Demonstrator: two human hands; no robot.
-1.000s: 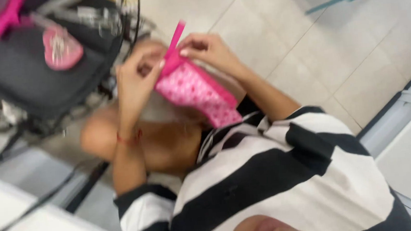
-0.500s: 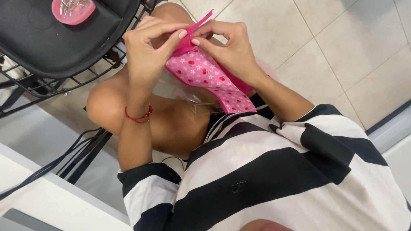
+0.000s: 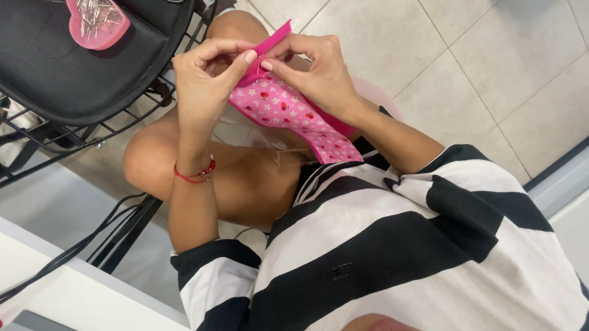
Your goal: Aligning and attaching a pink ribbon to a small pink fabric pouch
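Pink fabric, soft and limp, likely light: left hand and right hand both pinch its far edge, best hold there.

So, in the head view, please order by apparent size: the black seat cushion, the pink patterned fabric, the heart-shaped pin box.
1. black seat cushion, partly cut off
2. pink patterned fabric
3. heart-shaped pin box, clearly smallest

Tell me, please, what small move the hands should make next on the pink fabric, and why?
Probably fetch a pin from the heart-shaped pin box. The left hand and right hand both pinch the plain pink strip against the edge of the printed pink fabric, fingertips nearly touching, so the fold looks aligned. I cannot see whether a pin is already there.
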